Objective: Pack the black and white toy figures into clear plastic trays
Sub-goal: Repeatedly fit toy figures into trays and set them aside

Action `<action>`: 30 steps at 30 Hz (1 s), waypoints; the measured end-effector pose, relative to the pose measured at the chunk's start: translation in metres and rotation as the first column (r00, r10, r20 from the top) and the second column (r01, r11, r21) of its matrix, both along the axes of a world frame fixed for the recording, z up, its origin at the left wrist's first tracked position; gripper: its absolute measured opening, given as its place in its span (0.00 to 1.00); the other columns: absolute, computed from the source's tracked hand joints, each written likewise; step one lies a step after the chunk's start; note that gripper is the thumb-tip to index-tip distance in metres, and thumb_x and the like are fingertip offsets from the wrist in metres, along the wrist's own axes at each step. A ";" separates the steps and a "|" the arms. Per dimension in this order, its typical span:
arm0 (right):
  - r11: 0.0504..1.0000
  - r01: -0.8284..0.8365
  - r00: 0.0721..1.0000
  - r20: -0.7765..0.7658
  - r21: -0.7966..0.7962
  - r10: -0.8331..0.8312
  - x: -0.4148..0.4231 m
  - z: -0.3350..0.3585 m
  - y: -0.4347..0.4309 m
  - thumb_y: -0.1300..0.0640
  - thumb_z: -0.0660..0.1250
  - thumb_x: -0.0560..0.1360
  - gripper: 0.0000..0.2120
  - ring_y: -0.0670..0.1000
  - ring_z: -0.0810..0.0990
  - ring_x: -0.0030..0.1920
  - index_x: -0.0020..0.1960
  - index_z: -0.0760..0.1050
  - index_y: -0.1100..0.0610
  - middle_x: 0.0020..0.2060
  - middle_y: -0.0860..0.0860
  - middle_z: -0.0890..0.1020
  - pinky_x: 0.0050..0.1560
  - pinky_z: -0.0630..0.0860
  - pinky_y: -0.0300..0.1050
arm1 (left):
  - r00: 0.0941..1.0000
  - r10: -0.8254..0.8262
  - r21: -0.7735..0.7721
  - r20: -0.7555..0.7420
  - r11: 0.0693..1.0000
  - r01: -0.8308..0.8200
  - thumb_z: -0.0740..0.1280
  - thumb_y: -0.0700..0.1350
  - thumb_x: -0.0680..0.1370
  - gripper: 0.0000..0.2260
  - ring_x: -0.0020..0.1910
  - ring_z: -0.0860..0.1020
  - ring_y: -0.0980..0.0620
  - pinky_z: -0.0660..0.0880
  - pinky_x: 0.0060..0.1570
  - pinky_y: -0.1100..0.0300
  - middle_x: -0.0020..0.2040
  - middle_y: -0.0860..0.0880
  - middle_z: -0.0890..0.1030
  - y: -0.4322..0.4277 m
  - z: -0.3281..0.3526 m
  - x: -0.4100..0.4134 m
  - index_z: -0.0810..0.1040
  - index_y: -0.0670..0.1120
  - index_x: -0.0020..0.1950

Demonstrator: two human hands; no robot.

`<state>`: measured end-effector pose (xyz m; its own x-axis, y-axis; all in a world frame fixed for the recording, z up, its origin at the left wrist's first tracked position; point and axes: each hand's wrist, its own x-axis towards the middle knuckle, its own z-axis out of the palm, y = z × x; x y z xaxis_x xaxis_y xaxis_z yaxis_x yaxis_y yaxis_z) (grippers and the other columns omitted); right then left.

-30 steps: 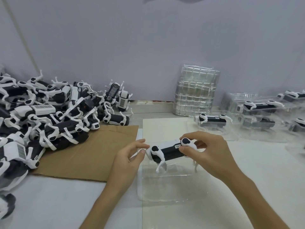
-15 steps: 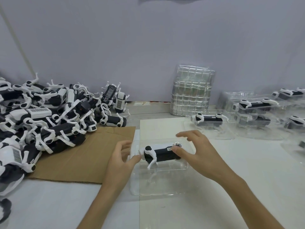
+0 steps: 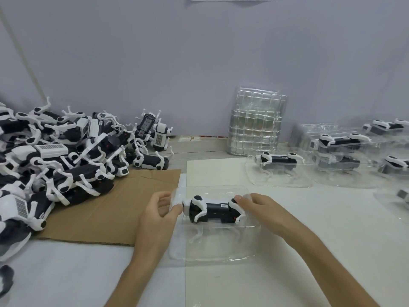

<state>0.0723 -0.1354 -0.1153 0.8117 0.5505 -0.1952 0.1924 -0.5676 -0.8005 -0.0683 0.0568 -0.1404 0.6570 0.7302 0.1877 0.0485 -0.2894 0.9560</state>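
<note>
On the table (image 3: 309, 240), left hand (image 3: 157, 218) grips tray (image 3: 212, 255), right hand (image 3: 265, 211) grips figure (image 3: 212, 210).

Plain lavender-grey wall (image 3: 199, 63) behind a white table (image 3: 309, 218) — evenly lit.
</note>
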 end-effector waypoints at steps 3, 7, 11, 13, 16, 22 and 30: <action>1.000 -0.001 1.000 -0.031 0.028 0.002 -0.002 0.002 -0.002 0.36 0.60 0.78 0.24 0.51 0.81 0.56 0.55 0.77 0.56 0.52 0.51 0.83 0.54 0.73 0.45 | 0.993 -0.114 -0.098 -0.042 0.989 0.109 0.72 0.46 0.76 0.09 0.53 0.79 0.63 0.71 0.43 0.73 0.50 0.58 0.83 0.003 0.002 0.000 0.78 0.55 0.54; 0.985 -0.069 0.994 -0.079 0.157 0.082 -0.002 0.003 -0.004 0.35 0.65 0.75 0.15 0.35 0.81 0.48 0.56 0.75 0.42 0.43 0.34 0.83 0.48 0.71 0.35 | 0.949 -0.312 -0.229 -0.032 0.927 0.297 0.76 0.58 0.65 0.27 0.53 0.79 0.67 0.72 0.51 0.63 0.53 0.64 0.82 -0.003 0.008 -0.004 0.73 0.59 0.62; 0.924 -0.101 0.980 -0.121 0.368 0.155 0.002 0.004 -0.007 0.31 0.71 0.65 0.22 0.45 0.83 0.53 0.57 0.69 0.21 0.53 0.35 0.82 0.52 0.79 0.42 | 0.937 -0.348 -0.205 0.030 0.915 0.347 0.76 0.59 0.64 0.32 0.54 0.75 0.75 0.69 0.50 0.70 0.55 0.72 0.78 -0.002 0.008 -0.005 0.67 0.66 0.65; 0.892 -0.146 0.965 -0.137 0.427 0.223 0.005 0.003 -0.009 0.35 0.72 0.67 0.27 0.48 0.84 0.49 0.62 0.65 0.23 0.49 0.38 0.83 0.51 0.82 0.44 | 0.915 -0.400 -0.191 0.056 0.895 0.403 0.78 0.58 0.66 0.32 0.54 0.72 0.80 0.70 0.47 0.76 0.53 0.79 0.75 0.002 0.009 -0.005 0.64 0.71 0.63; 0.864 -0.151 0.971 -0.091 0.480 0.221 0.008 0.001 -0.008 0.42 0.73 0.70 0.36 0.51 0.85 0.52 0.72 0.60 0.29 0.56 0.43 0.82 0.58 0.80 0.51 | 0.881 -0.454 -0.192 0.129 0.861 0.472 0.81 0.48 0.67 0.35 0.53 0.74 0.78 0.71 0.43 0.79 0.52 0.79 0.75 0.003 0.008 -0.005 0.64 0.71 0.62; 0.869 -0.115 0.993 0.069 0.482 0.093 0.003 0.001 -0.004 0.38 0.78 0.63 0.43 0.46 0.83 0.52 0.73 0.62 0.31 0.64 0.43 0.75 0.48 0.76 0.41 | 0.929 -0.301 -0.181 0.217 0.922 0.342 0.83 0.44 0.61 0.39 0.56 0.77 0.71 0.77 0.50 0.67 0.54 0.73 0.79 -0.003 -0.002 0.004 0.68 0.67 0.63; 0.923 -0.140 0.972 0.230 0.358 0.058 0.004 -0.003 -0.003 0.39 0.74 0.67 0.40 0.40 0.80 0.51 0.74 0.58 0.31 0.62 0.37 0.72 0.49 0.74 0.37 | 0.964 -0.222 -0.108 0.147 0.965 0.239 0.83 0.50 0.57 0.38 0.48 0.80 0.65 0.75 0.39 0.71 0.53 0.63 0.80 -0.005 -0.001 0.002 0.70 0.63 0.62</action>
